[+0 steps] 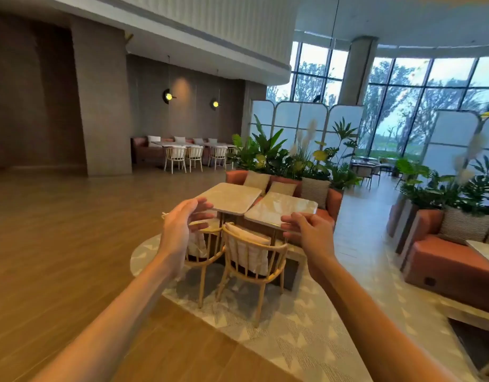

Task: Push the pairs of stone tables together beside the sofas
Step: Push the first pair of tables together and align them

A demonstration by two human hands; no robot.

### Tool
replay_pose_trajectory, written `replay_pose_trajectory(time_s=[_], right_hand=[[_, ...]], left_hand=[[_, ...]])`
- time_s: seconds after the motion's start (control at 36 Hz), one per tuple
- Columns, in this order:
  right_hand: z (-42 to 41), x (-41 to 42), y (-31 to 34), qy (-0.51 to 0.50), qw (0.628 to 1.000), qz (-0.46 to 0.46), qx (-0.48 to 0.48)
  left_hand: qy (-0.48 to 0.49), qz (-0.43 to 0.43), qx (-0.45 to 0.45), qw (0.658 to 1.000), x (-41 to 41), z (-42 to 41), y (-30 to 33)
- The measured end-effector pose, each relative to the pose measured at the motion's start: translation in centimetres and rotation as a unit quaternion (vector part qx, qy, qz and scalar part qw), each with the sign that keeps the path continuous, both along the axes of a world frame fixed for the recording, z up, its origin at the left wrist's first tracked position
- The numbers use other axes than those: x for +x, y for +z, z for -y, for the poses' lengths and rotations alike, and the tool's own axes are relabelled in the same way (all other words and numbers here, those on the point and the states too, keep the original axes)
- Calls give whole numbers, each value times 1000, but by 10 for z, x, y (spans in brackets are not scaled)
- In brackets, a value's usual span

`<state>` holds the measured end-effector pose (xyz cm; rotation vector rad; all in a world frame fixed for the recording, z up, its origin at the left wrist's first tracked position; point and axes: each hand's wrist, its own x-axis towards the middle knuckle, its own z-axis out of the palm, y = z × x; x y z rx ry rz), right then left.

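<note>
Two stone tables stand side by side in front of an orange sofa [330,201] with pale cushions along its back. The left table [232,197] has a square, pale beige marbled top with rounded corners, glossy enough to catch the window light, and stands on a slim base that is mostly hidden. The right table [279,208] matches it in colour, shape and finish. Their tops sit at the same height but are not flush: a narrow wedge-shaped gap runs between the facing edges, wider at the sofa end and closing toward the near corners. At the far right, a corner of another pale stone table [485,252] shows beside a second orange sofa [444,268].
</note>
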<state>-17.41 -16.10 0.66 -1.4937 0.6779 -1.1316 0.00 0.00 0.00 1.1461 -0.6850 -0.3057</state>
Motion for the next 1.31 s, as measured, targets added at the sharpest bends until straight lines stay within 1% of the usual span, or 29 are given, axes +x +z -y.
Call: replay_pose_trajectory(time_s=[0.08, 0.22, 0.36, 0.47, 0.53, 0.61, 0.72, 0.89, 0.92, 0.94, 1.0, 1.11, 1.31], right_hand=[[22, 44, -1, -23, 998, -36, -38], [74, 132, -13, -17, 996, -57, -59], [148, 240, -32, -26, 995, -57, -81], [211, 343, -41, -11, 994, -70, -79], [233, 388, -41, 2, 995, -78, -55], [261, 465, -36, 52, 997, -61, -3], [279, 573, -38, 128, 990, -57, 31], [293, 746, -70, 178, 982, -57, 0], [298, 791, -79, 186, 981, -53, -14], [300, 805, -85, 188, 981, -51, -21], [306, 862, -98, 198, 978, -51, -29], [322, 970, -111, 198, 977, -72, -8], [373, 1119, -106, 161, 984, -78, 15]], left_hand=[[13, -5, 7, 1000, 44, 21, 1], [17, -2, 10, 1000, 127, 68, -10], [35, 0, 8, 999, 221, 125, -31], [71, -6, 14, 997, 310, 169, -37], [83, -14, 22, 996, 351, 184, -39], [111, -24, 18, 993, 417, 202, -41], [151, -24, 17, 988, 508, 214, -47], [188, -6, 12, 982, 655, 222, -81], [196, -2, 9, 981, 697, 227, -91], [196, -6, 12, 981, 712, 228, -99], [201, -18, 16, 979, 770, 234, -113], [202, -56, 15, 978, 887, 249, -130], [169, -68, 35, 983, 1061, 310, -112]])
